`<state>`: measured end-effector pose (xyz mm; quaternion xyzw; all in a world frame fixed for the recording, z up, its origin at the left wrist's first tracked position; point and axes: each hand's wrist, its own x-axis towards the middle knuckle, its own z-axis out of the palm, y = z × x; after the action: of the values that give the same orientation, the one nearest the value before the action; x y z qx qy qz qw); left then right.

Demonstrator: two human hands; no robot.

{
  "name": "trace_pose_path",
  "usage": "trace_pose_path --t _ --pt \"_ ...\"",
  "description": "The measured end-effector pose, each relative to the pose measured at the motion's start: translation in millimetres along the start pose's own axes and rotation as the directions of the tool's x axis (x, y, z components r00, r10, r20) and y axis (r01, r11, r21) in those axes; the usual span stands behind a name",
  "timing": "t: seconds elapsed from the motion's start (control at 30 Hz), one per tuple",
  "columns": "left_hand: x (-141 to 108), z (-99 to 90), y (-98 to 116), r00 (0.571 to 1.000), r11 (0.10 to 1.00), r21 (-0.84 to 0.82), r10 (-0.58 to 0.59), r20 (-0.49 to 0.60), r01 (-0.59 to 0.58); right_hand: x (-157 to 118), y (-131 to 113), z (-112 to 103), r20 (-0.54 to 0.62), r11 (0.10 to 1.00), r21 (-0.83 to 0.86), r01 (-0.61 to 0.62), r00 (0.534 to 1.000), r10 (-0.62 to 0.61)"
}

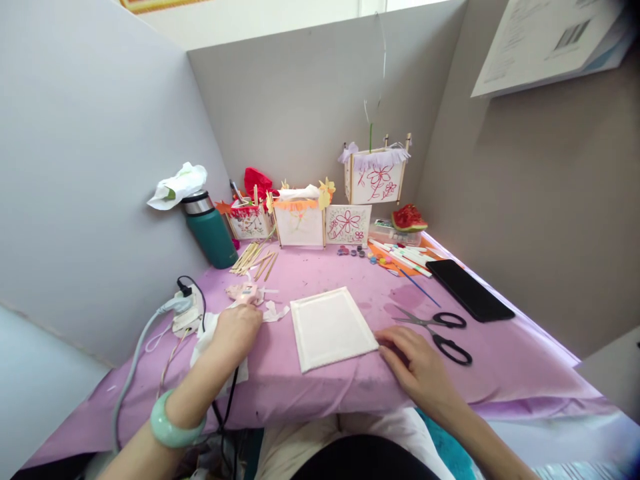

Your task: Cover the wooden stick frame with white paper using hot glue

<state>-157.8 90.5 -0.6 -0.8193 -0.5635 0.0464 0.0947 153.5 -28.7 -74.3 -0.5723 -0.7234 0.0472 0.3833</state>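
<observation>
A white square panel (pixel 333 328) with a raised rim lies flat on the pink tablecloth. My right hand (pixel 423 367) is at its near right corner, thumb and forefinger closed on the edge. To the left, my left hand (pixel 240 328) is wrapped round the handle of a pale pink glue gun (pixel 243 292), which rests on the table; its fingers are partly hidden from me. Scraps of white paper (pixel 275 311) lie beside the glue gun. Right of the panel, black-handled scissors (pixel 440 328) lie with their blades apart.
A teal bottle (pixel 213 233) and a power strip (pixel 187 313) with cords stand left. Wooden sticks (pixel 255 259) lie behind the glue gun. Decorated boxes (pixel 300 223) line the back. Markers (pixel 405 253), a paintbrush (pixel 420 287) and a phone (pixel 470 290) are right.
</observation>
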Motion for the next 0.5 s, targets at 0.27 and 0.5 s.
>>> trace_pose_path --t 0.27,0.5 --pt "3 6.6 -9 0.987 0.990 -0.116 -0.099 -0.129 0.084 -2 1 2 -0.008 1.000 -0.013 0.006 1.000 -0.006" --pt "-55 -13.6 -77 0.965 0.908 -0.381 -0.236 -0.119 0.175 -2 2 2 -0.018 0.999 -0.033 0.027 0.999 -0.028"
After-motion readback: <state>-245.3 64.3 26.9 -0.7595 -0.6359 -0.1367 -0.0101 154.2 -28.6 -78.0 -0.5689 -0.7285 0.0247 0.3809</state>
